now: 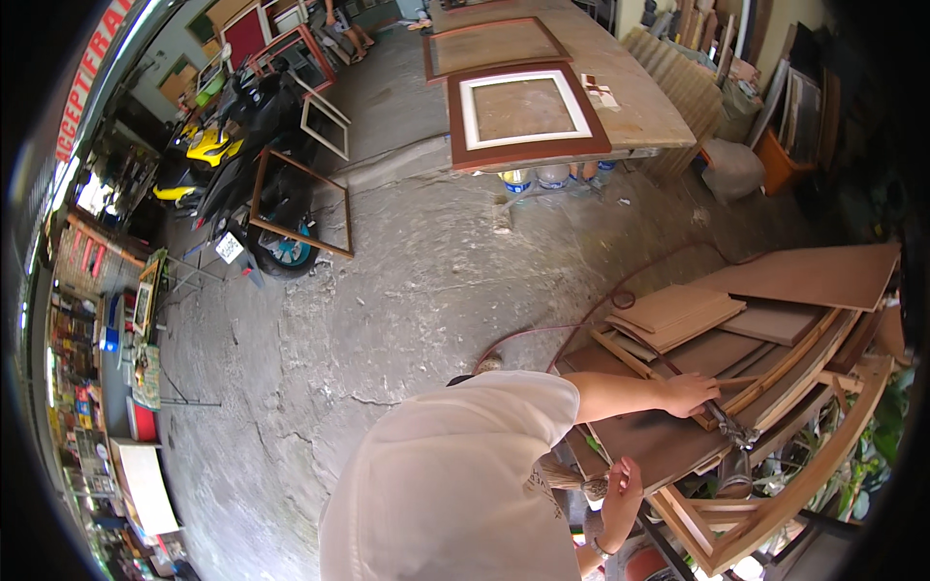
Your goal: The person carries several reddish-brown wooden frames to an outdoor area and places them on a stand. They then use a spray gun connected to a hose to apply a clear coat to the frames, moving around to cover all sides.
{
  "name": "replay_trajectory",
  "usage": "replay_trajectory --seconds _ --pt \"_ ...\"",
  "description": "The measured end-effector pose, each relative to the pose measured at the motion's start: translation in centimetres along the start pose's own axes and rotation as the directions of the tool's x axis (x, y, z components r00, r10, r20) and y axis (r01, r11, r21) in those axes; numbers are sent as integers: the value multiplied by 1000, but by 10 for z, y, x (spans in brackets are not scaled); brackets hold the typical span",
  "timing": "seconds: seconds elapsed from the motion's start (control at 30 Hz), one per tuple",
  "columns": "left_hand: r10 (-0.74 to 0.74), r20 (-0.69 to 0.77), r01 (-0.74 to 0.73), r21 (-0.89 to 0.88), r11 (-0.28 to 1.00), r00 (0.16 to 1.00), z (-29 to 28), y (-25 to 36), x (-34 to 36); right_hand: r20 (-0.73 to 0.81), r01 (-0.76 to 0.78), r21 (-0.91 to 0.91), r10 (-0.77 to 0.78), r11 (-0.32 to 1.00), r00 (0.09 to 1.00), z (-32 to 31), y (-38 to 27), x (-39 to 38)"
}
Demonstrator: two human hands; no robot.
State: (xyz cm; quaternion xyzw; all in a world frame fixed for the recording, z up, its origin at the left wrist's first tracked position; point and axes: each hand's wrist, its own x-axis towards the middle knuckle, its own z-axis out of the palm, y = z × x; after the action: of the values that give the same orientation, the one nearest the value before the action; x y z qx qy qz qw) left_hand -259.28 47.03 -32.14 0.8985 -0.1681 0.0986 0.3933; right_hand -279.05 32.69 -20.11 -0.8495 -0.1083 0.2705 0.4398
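Note:
My left arm reaches right, and my left hand is closed round the handle end of a metal spray gun. A cup hangs below the gun's head. A dark red hose loops over the floor toward that hand. Nearer my body, my right hand is raised with loosely bent fingers, and nothing shows in it. Close beside it is a round, bristly brush-like thing, partly hidden by my shirt. Under both hands lies a brown board on a stack of boards.
Thin brown panels and wooden frame pieces pile up at right, above green plants. A long table holds a red-and-white frame. At left stand a motorcycle and a leaning frame. Another person is at the far end.

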Motion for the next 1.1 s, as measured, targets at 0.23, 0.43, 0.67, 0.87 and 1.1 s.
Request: replay_trajectory --seconds 0.23,0.43,0.67,0.87,1.1 --pt "-4 -111 15 104 994 994 -30 -48 -89 129 105 -1 -104 994 986 19 17 28" --pt "-711 -22 710 -39 703 703 -60 -155 -343 360 217 -26 -194 976 913 54 -18 62" --pt "-864 -154 810 -456 -369 -480 -134 -124 -602 402 337 -122 -263 934 877 80 -55 112" --pt "-705 -233 686 -558 -466 -670 -34 -43 -746 639 490 -93 -325 867 697 154 -107 145" --pt "-841 183 650 -559 -515 -509 0 -65 -721 727 634 -165 -342 755 596 263 -183 160"
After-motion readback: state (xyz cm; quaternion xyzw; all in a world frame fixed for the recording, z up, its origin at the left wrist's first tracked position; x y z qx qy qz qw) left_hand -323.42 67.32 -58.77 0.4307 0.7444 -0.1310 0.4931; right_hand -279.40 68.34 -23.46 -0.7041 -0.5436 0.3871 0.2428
